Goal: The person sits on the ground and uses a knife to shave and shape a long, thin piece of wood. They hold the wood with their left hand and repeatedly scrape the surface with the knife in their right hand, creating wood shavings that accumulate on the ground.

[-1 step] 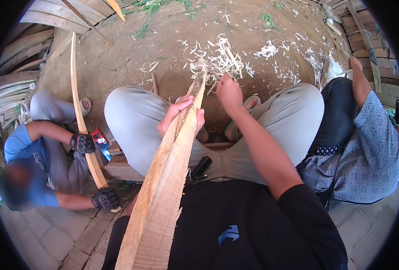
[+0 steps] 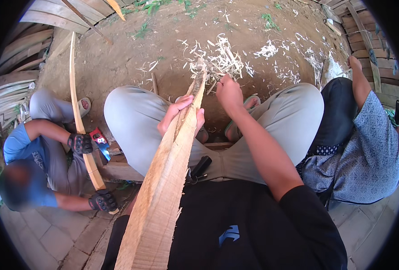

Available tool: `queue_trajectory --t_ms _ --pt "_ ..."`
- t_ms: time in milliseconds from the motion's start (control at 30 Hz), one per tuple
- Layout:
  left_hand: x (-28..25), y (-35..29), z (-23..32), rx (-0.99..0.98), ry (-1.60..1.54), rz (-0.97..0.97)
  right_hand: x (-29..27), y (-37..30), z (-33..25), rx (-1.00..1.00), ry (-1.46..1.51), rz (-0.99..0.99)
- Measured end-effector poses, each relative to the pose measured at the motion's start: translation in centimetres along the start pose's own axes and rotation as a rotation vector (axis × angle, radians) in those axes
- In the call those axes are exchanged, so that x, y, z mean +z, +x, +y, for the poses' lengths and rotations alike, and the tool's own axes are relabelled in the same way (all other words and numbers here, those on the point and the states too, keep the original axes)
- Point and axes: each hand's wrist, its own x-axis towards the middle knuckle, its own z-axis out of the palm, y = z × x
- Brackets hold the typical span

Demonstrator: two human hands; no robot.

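Observation:
A long, pale, squared piece of wood [image 2: 156, 193] slants from the lower edge up between my knees, rough and splintered along one side. It narrows to a darker, bark-like far end. My left hand [image 2: 174, 114] is closed around it below that end, thumb on the right side. Just right of the tip, my right hand [image 2: 229, 94] makes a fist. From it a thin dark blade, seemingly a knife [image 2: 214, 71], reaches toward the wood's tip; its handle is hidden in the fist. Curled wood shavings [image 2: 226, 58] lie on the ground beyond.
At left, a person in black gloves [image 2: 80, 143] holds a long curved wooden strip [image 2: 76, 99]. A red and blue item [image 2: 100, 143] lies beside them. Another person in a patterned garment [image 2: 365, 153] sits close on my right. Plank walls [image 2: 363, 40] stand at both sides.
The gloved person at left has shifted their hands and wooden strip slightly to the left. My hands and the piece of wood look the same.

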Motion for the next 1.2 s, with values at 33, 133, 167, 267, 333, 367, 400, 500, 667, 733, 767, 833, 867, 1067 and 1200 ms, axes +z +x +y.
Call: queue_trajectory --t_ms 33,133,167,267,333,367,400,500,667,733,767,833,867,1067,1200 --pt "-0.4 0.5 -0.2 0.009 0.001 -0.008 -0.2 -0.3 -0.7 0.002 0.008 -0.015" --pt "-1.4 1.2 -0.8 -0.005 -0.001 -0.031 -0.9 -1.4 -1.9 0.003 0.015 -0.068" --pt "-1.5 0.9 -0.7 -0.034 -0.002 -0.036 -1.2 -1.9 -1.8 -0.002 0.009 -0.091" --pt "-1.2 0.6 0.0 -0.107 0.006 -0.053 -2.2 -3.4 -1.4 -0.022 -0.012 -0.104" --pt "-0.7 0.5 0.1 -0.114 0.007 -0.055 -2.7 -4.4 -1.1 -0.031 -0.028 -0.095" --pt "-0.5 0.4 -0.1 -0.101 0.003 -0.051 -2.7 -4.8 -1.2 -0.033 -0.035 -0.092" --pt "-0.3 0.3 -0.3 -0.088 0.000 -0.047 -2.7 -5.0 -1.2 -0.034 -0.043 -0.089" --pt "-0.2 0.5 0.5 -0.127 0.035 -0.078 -1.2 -4.7 -0.5 -0.110 -0.077 0.035" --pt "-0.8 0.3 0.4 -0.181 0.062 -0.091 0.4 -5.5 -2.1 -0.157 -0.141 0.023" --pt "-0.9 0.6 0.9 -0.166 0.072 -0.099 0.8 -5.5 -2.4 -0.163 -0.142 0.016" --pt "-0.8 0.6 1.1 -0.168 0.059 -0.102 1.0 -5.2 -2.4 -0.161 -0.135 0.022" --pt "-0.6 0.7 1.2 -0.168 0.033 -0.102 1.4 -4.2 -2.4 -0.163 -0.121 0.036" --pt "-0.5 0.7 1.1 -0.152 0.024 -0.093 1.5 -3.7 -2.5 -0.167 -0.114 0.031" --pt "-0.3 0.9 1.1 -0.141 0.004 -0.067 3.8 -2.2 -1.6 -0.198 -0.140 0.050" --pt "-0.4 0.2 0.4 -0.111 0.050 -0.074 5.7 1.0 1.3 -0.028 -0.137 -0.007"
